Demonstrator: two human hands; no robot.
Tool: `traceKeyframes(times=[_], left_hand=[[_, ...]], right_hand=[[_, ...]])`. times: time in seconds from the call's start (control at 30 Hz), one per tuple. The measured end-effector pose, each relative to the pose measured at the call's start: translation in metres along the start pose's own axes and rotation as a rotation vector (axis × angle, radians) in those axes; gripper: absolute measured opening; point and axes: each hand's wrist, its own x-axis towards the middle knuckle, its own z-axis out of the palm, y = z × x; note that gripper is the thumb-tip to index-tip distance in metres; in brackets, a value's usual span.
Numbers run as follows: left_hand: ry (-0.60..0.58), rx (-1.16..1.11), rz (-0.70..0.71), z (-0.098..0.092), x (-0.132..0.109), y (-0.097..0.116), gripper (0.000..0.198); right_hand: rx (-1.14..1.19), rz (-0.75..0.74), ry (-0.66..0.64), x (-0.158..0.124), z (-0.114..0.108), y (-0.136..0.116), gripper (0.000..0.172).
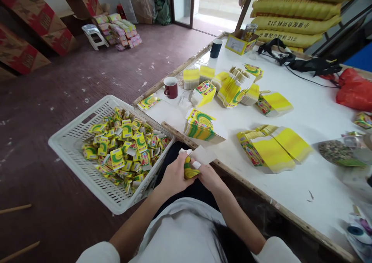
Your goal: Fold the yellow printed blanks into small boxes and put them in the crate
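The left hand and right hand are pinching together on one small yellow-and-green paper packet. They're holding it over the lap, between the white slotted plastic basket and the edge of the white-topped bench. It's only a fingertip grip, so I'm guessing the packet could be slipping down to the floor. The fanned stack of flat yellow packets is sitting right at the bench edge too, so one elbow nudge could be tipping it off.
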Motion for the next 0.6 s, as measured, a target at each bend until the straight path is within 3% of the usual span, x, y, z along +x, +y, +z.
traceKeyframes(times=[0.1,0.23,0.3,0.43,0.53,0.6], left_hand=[[0.005,0.024,0.11,0.002,-0.002,-0.002,0.068],[0.022,0.052,0.133,0.0,-0.003,0.0,0.051],[0.019,0.043,0.092,0.0,-0.003,0.0,0.049],[0.015,-0.049,0.007,0.006,0.001,-0.002,0.073],[0.118,-0.053,0.024,0.011,0.005,-0.005,0.074],[0.19,0.009,0.04,0.009,0.008,-0.006,0.067]], right_hand=[[0.134,0.102,-0.118,0.001,0.001,0.0,0.062],[0.122,0.08,-0.103,0.002,-0.002,-0.001,0.066],[0.075,0.01,-0.075,0.001,-0.002,0.0,0.07],[-0.242,-0.207,-0.047,-0.004,-0.001,0.006,0.066],[-0.47,-0.329,-0.01,-0.004,-0.001,0.01,0.051],[-0.534,-0.392,0.056,-0.001,-0.004,0.013,0.051]])
